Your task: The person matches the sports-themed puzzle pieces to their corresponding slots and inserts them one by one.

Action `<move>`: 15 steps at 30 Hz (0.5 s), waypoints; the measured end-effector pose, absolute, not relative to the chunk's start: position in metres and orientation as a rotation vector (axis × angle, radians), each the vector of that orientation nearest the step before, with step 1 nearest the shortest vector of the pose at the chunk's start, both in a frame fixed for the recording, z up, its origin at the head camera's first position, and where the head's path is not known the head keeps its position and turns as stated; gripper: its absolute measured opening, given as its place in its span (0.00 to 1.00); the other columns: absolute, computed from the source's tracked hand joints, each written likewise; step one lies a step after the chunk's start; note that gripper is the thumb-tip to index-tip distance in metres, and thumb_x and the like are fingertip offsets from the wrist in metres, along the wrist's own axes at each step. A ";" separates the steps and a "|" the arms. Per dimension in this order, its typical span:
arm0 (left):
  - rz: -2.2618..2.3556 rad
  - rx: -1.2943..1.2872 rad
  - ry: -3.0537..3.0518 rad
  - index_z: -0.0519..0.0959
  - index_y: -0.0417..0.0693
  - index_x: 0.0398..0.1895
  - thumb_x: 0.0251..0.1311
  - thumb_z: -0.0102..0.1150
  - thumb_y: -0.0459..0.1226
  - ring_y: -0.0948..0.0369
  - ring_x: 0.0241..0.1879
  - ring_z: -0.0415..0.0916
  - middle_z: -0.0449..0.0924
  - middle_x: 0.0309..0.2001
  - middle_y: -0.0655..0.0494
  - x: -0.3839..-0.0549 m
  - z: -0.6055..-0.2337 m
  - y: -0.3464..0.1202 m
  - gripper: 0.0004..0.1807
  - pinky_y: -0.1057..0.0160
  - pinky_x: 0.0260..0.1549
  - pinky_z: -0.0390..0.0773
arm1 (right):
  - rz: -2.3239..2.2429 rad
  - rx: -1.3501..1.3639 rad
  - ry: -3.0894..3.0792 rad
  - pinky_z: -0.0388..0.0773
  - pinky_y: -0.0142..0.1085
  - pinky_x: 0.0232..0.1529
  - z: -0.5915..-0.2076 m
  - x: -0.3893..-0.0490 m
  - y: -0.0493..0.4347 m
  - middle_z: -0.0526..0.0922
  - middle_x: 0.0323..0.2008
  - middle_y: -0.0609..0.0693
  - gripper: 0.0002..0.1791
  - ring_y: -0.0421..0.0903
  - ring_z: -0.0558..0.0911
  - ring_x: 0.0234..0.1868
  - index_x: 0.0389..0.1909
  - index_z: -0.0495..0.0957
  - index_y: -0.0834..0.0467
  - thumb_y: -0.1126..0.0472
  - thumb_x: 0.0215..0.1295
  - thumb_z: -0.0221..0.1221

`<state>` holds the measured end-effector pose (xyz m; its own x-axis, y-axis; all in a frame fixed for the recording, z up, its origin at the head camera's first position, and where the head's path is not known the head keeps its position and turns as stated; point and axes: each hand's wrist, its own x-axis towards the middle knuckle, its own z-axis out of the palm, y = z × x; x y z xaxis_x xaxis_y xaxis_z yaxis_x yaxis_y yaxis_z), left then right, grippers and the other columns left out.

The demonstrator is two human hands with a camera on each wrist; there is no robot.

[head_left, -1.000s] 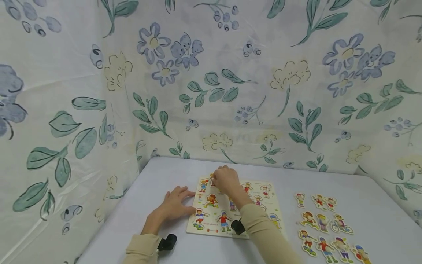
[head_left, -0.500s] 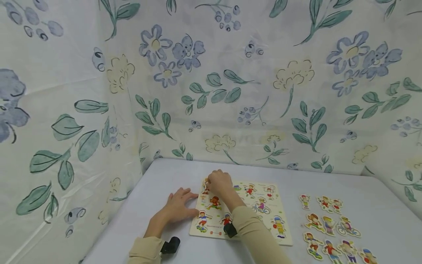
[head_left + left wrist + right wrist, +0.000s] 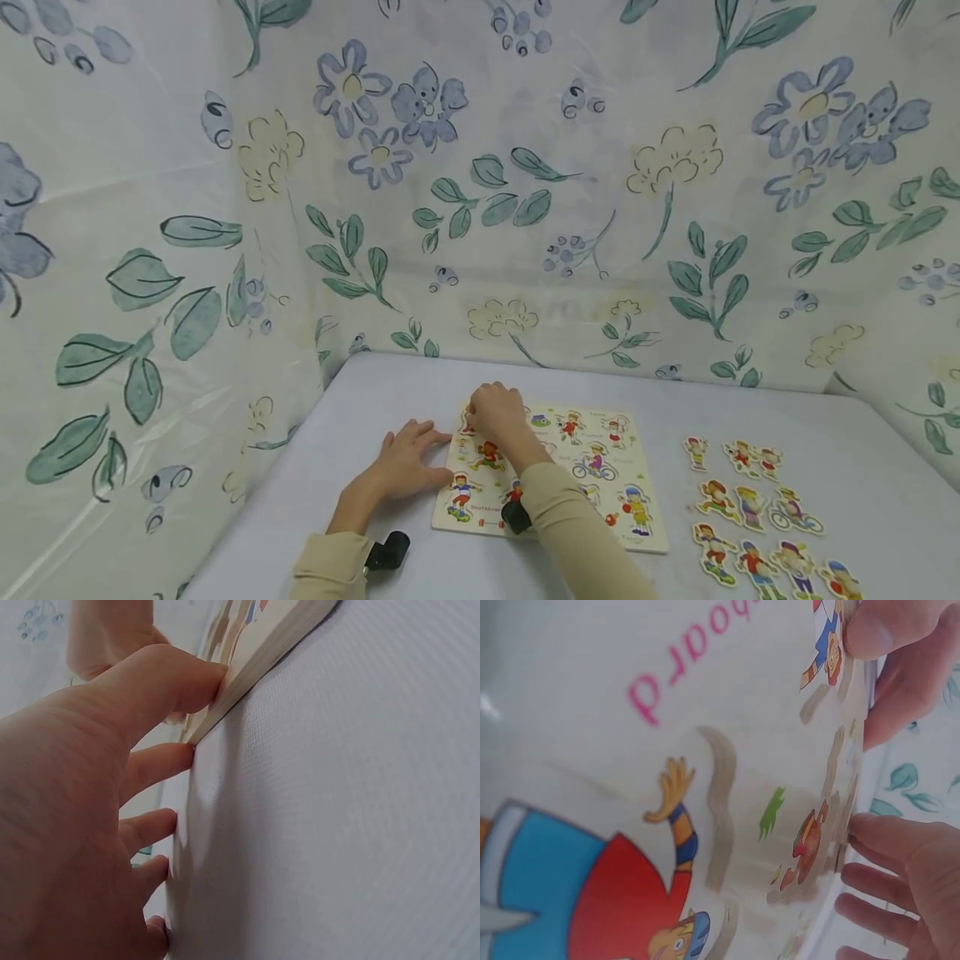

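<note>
A wooden puzzle board (image 3: 551,540) printed with sporty child figures lies flat on the table. My left hand (image 3: 408,458) rests at its left edge; thumb (image 3: 187,679) and index fingertip touch the board's side, the other fingers spread on the table. Over the board's upper-left corner, my right hand (image 3: 501,417) pinches a small figure-shaped puzzle piece (image 3: 467,423), mostly hidden by the fingers. In the right wrist view, the right hand's thumb (image 3: 874,829) and fingers are low over the board, past the printed runner (image 3: 806,844). Printed figures such as the cyclist (image 3: 594,462) show uncovered.
Several loose figure-shaped pieces lie in rows to the board's right, among them a cyclist piece (image 3: 795,510) and a skateboarder piece (image 3: 712,552). The white table (image 3: 360,375) is bounded by a floral cloth wall (image 3: 480,208) behind and at both sides.
My right hand has moved slightly left, carrying the piece to the upper-left figure, and then stays there. The left hand keeps its place on the board's edge. The head view has shifted slightly.
</note>
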<state>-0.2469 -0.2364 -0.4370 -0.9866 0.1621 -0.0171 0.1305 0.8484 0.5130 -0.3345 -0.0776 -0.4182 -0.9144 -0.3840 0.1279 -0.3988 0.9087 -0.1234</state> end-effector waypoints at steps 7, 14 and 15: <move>0.809 0.227 2.958 0.76 0.51 0.62 0.52 0.68 0.48 0.38 0.75 0.45 0.60 0.73 0.40 -0.248 -0.437 -0.237 0.32 0.33 0.71 0.38 | 0.202 0.592 -2.966 0.78 0.46 0.50 -0.418 -0.332 -0.080 0.83 0.34 0.45 0.08 0.44 0.79 0.40 0.31 0.87 0.51 0.52 0.65 0.64; 0.798 0.224 2.964 0.76 0.51 0.62 0.51 0.69 0.49 0.37 0.75 0.45 0.60 0.73 0.40 -0.246 -0.435 -0.236 0.33 0.32 0.71 0.38 | 0.233 0.585 -2.961 0.77 0.47 0.50 -0.420 -0.330 -0.080 0.84 0.34 0.45 0.08 0.44 0.80 0.40 0.30 0.86 0.51 0.53 0.65 0.64; 0.798 0.222 2.963 0.76 0.51 0.62 0.51 0.69 0.49 0.37 0.75 0.45 0.60 0.73 0.40 -0.246 -0.436 -0.236 0.33 0.32 0.71 0.38 | 0.235 0.584 -2.962 0.77 0.47 0.51 -0.420 -0.330 -0.080 0.84 0.34 0.45 0.08 0.44 0.80 0.40 0.31 0.87 0.51 0.53 0.65 0.64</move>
<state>-0.2463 -0.2365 -0.4356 -0.9875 0.1557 -0.0250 0.1220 0.8550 0.5040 -0.3301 -0.0799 -0.4202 -0.9193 -0.3675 0.1407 -0.3851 0.9137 -0.1297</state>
